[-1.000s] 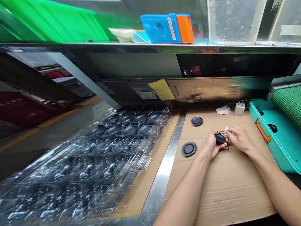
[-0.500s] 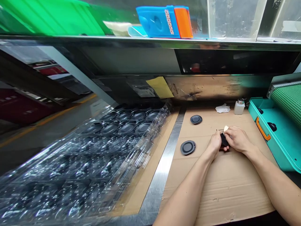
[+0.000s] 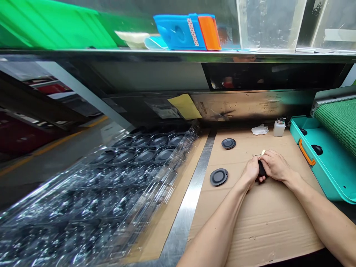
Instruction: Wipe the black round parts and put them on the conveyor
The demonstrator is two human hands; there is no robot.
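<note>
Holding the disc (image 3: 261,169) over the desk (image 3: 274,226) in the head view, the left hand (image 3: 251,169) keeps its fingers wrapped round it, while the right hand (image 3: 275,164) pinches a pale pad (image 3: 263,152) at its upper end. A second ago the disc showed as a wide oval; now it appears narrow, upright, plain black and partly hidden by both hands.

Blk part (image 3: 261,169) mostly hidden btwn L hand (image 3: 251,169) & R hand (image 3: 275,164); pale bit (image 3: 263,152) at R fingertips too small to ID. Clear trays (image 3: 167,185) blurred, cut by L + btm edges. Teal box (image 3: 326,178) cut by R edge.
</note>
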